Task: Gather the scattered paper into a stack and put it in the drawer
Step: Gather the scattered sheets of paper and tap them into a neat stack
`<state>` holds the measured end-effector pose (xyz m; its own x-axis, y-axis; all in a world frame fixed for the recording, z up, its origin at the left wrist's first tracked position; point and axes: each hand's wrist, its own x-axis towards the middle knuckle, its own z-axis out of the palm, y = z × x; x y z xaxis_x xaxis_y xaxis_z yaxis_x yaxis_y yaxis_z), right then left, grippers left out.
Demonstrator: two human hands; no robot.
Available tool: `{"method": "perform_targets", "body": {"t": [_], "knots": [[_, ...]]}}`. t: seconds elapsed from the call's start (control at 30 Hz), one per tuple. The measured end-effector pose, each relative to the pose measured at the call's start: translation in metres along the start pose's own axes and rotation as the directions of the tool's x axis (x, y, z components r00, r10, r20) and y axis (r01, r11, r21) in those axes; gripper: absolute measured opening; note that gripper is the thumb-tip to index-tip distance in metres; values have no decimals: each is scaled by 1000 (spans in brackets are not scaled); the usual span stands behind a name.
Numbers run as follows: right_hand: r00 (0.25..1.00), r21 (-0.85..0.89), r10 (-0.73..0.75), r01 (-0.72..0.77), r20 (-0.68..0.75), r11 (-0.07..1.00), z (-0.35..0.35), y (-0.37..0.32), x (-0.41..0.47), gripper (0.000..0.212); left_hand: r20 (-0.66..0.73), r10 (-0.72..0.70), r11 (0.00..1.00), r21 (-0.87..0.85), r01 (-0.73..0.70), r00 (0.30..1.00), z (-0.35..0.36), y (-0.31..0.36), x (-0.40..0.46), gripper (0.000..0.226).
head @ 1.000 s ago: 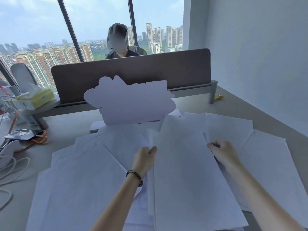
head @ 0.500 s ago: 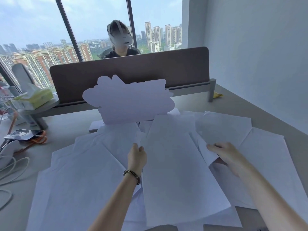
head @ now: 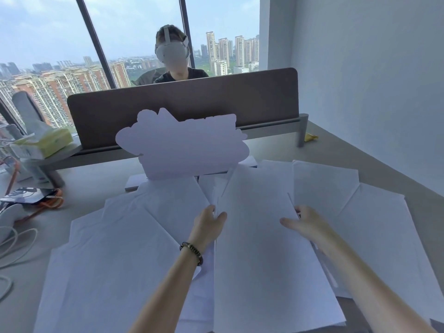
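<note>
Several white paper sheets lie scattered and overlapping across the grey desk (head: 91, 195). A thin stack of sheets (head: 259, 248) sits in the middle, long side toward me. My left hand (head: 208, 224) grips its left edge, thumb on top. My right hand (head: 305, 223) holds its right edge, thumb lying across the top sheet. More loose sheets spread to the left (head: 115, 265) and to the right (head: 374, 227). No drawer is in view.
A white cloud-shaped cutout (head: 182, 147) stands behind the paper. A brown divider panel (head: 182, 106) runs along the back of the desk, with a person in a headset beyond it. A tissue box (head: 45, 143), a phone (head: 26, 194) and cables lie at the left. A wall closes the right side.
My right hand drew a sheet from the right onto the middle stack. Both hands now hold that stack's side edges, and it lies squarer to me.
</note>
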<state>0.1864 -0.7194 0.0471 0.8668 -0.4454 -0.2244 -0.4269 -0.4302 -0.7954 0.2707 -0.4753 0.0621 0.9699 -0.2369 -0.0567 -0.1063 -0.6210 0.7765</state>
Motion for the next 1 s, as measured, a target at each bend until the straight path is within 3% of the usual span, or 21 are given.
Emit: {"method": "perform_targets", "body": {"t": [0.13,0.27,0.37,0.43,0.5,0.57,0.67,0.8,0.83,0.9,1.0], "knots": [[998,16,-48,49,-43,999,1,-7,-8,22,-28,10,999,44,-9,1000,-6,-3,-4,13],[982,86,-175,180,-66,980,-4,-9,-12,10,-38,-18,997,74,21,999,-10,-11,-1,47],[974,168,-206,220,-96,961,-8,-12,-16,17,15,-96,971,-219,97,995,-18,-4,-4,60],[968,229,-215,239,-126,944,-10,-17,-19,20,67,-141,898,-410,156,988,-25,0,-6,54],[963,263,-218,253,-155,931,-11,-21,-20,18,92,-140,876,-453,167,986,-30,-2,-4,45],[960,315,-210,260,-185,913,-12,-24,-21,17,108,-113,908,-392,147,988,-32,-5,-3,41],[959,395,-198,264,-201,880,-16,-26,-23,11,87,-89,983,-153,102,992,-31,-2,-9,37],[956,466,-219,288,-198,837,-27,-33,-29,15,55,-50,998,30,48,997,-34,15,-20,54],[957,492,-225,288,-184,822,-29,-36,-31,16,70,-43,999,-9,44,997,-35,19,-23,54],[960,537,-239,281,-149,795,-34,-43,-36,18,143,27,959,-283,14,989,-39,25,-29,44],[951,554,-274,308,-146,773,-40,-54,-46,20,167,170,763,-646,-23,971,-45,27,-32,30]]}}
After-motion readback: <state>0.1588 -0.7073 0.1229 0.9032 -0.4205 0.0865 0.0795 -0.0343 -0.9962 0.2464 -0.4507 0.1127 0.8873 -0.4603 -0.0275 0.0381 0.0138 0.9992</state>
